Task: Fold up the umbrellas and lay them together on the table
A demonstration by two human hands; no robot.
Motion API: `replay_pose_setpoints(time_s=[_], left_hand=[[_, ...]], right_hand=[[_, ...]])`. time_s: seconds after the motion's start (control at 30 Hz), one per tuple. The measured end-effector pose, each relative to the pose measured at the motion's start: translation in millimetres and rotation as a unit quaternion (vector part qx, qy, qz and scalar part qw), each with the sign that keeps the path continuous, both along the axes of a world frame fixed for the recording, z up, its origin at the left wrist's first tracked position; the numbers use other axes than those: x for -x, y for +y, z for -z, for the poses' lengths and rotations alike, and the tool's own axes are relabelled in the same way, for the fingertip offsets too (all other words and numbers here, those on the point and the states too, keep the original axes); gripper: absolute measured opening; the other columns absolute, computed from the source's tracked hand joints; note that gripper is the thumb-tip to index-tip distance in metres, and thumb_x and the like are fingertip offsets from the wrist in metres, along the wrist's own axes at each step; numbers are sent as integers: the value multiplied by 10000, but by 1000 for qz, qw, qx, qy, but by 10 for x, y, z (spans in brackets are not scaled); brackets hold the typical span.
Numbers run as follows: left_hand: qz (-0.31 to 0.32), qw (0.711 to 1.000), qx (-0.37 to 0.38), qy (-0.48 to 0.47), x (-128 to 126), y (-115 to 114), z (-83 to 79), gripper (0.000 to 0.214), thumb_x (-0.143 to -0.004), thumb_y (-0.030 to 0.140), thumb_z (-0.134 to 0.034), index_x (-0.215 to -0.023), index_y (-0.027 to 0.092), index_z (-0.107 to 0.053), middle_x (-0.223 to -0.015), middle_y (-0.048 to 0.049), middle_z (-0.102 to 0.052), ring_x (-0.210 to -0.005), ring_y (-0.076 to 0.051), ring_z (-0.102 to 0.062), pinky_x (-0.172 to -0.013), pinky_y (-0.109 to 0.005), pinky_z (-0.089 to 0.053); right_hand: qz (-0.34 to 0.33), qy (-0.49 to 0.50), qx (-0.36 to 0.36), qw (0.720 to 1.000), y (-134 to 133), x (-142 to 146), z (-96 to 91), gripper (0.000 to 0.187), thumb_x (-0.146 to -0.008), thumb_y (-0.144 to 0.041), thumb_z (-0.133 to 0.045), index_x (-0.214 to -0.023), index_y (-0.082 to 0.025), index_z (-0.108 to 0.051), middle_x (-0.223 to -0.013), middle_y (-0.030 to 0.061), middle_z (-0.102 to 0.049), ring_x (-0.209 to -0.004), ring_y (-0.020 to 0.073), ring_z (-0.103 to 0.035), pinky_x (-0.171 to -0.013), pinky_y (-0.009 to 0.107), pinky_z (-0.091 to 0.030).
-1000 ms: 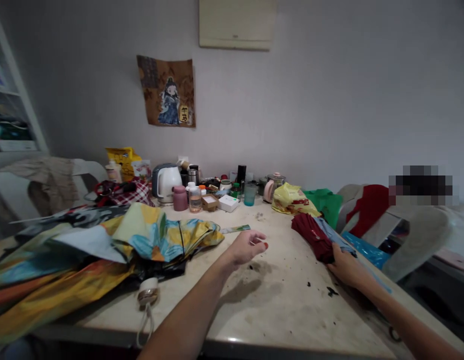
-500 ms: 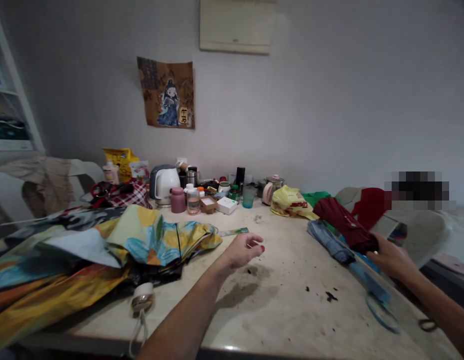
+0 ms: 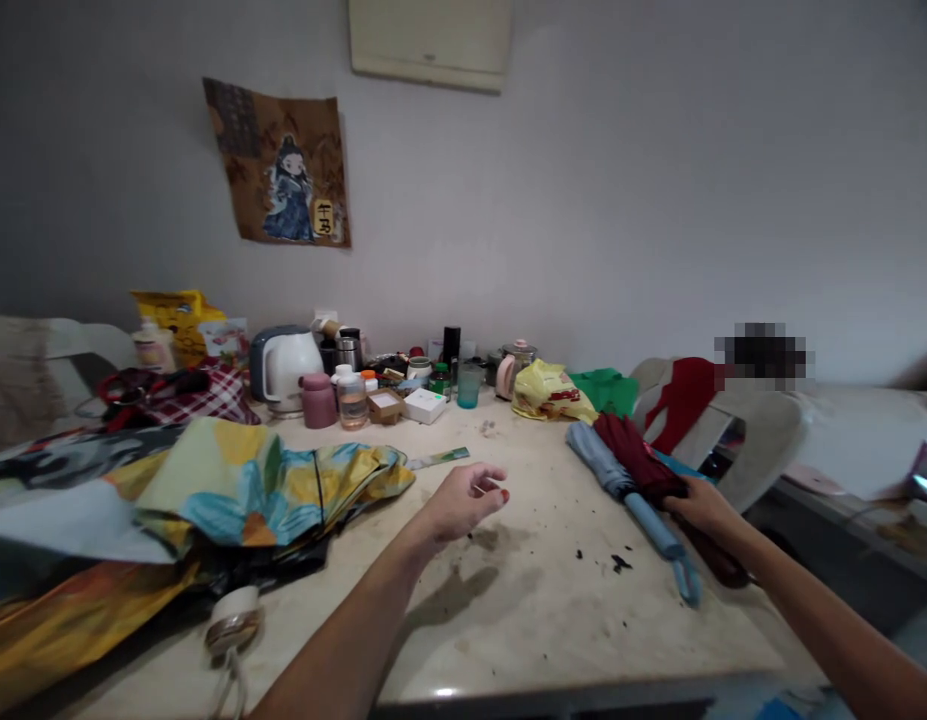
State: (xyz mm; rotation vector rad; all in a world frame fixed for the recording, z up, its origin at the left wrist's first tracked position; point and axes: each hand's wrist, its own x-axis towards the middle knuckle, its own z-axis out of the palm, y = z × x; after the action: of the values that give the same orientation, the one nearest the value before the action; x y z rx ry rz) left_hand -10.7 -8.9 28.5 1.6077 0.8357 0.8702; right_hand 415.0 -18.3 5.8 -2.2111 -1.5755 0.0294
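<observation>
My right hand (image 3: 704,508) is closed around a folded dark red umbrella (image 3: 632,448) near its dark handle. The red umbrella lies at the right side of the table, beside a folded light blue umbrella (image 3: 599,462) with a blue handle and wrist loop. My left hand (image 3: 467,500) hovers over the middle of the table, fingers loosely bent and apart, with nothing in it. To its left lies a loosely gathered yellow, green and blue patterned umbrella (image 3: 230,480), its white-capped handle (image 3: 234,618) with a cord pointing towards me.
Along the wall stand a white kettle (image 3: 290,365), a pink jar (image 3: 318,400), a small white box (image 3: 425,405), a teal cup (image 3: 469,385) and a yellow plastic bag (image 3: 549,392). Black scraps (image 3: 620,563) dot the table (image 3: 553,630). A person sits beyond a chair at right.
My right hand has lowered the red umbrella onto the table beside the blue one. The blue umbrella's wrist loop has shifted. The view has turned to the right; my left hand stays raised.
</observation>
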Motion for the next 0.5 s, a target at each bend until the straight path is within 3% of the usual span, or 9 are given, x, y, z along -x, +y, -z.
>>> replay_pose_setpoints(time_s=[0.13, 0.33, 0.5], left_hand=[[-7, 1000, 13, 10, 41, -5, -24, 574, -673, 422, -716, -1122, 76, -622, -931, -102, -633, -838, -208, -620, -821, -362, -465], [-16, 1000, 25, 8, 93, -45, -121, 533, -664, 384, -728, -1096, 89, -623, -913, -91, -634, -826, -198, -620, -834, -362, -469], [-14, 1000, -9, 26, 71, -51, -90, 513, -697, 395, -733, -1102, 95, -642, -952, -107, -647, -842, -201, -624, -807, -346, -479]], right_hand=[[1, 16, 14, 1000, 83, 148, -31, 337, -794, -204, -524, -1099, -98, -620, -903, 102, -733, -803, 211, -691, -677, 255, -486], [37, -31, 44, 998, 162, 185, 12, 405, -780, -119, -540, -1169, -11, -572, -1074, 232, -683, -992, 307, -659, -759, 305, -446], [-1, -59, 58, 997, 97, 183, 62, 495, -792, -89, -536, -1285, -55, -503, -1155, 193, -674, -1054, 270, -646, -828, 278, -430]])
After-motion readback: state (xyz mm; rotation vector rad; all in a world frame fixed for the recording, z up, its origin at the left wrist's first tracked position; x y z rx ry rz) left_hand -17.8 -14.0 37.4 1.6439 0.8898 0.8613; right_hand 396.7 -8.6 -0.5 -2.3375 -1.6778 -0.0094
